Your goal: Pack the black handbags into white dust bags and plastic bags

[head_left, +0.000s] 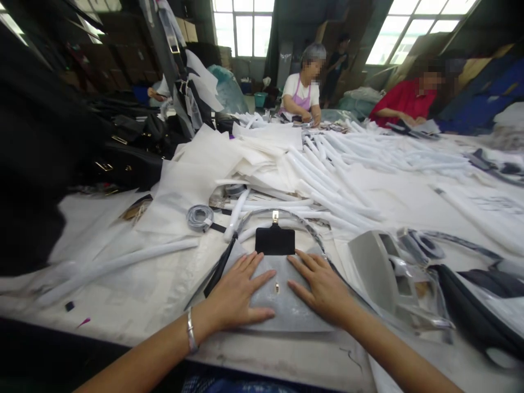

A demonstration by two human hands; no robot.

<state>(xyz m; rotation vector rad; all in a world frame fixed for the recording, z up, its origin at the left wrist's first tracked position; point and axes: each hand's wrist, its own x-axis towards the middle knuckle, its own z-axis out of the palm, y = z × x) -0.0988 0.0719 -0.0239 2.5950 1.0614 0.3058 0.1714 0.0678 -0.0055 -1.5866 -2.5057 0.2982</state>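
Note:
A handbag lies in front of me, its body covered by a sheet of thin white paper [282,319]. My left hand [235,292] rests flat on the left side of the paper, fingers spread. On the right side my right hand [321,284] also presses flat, fingers apart. Between them a small gold fitting [277,287] shows at the middle of the sheet. Beyond my fingertips lies a black flap [275,243] with a gold clasp [275,217] at its far end. The bag's strap [311,230], seemingly wrapped in clear film, arches behind the flap. The paper hides most of the bag.
A grey tape dispenser [370,265] and a black bag [462,305] stand at right. A grey coil [200,218] lies at left. Paper sheets [213,153] and white wrapped tubes [327,185] cover the table beyond. Black bags [131,164] pile at left. Co-workers sit across.

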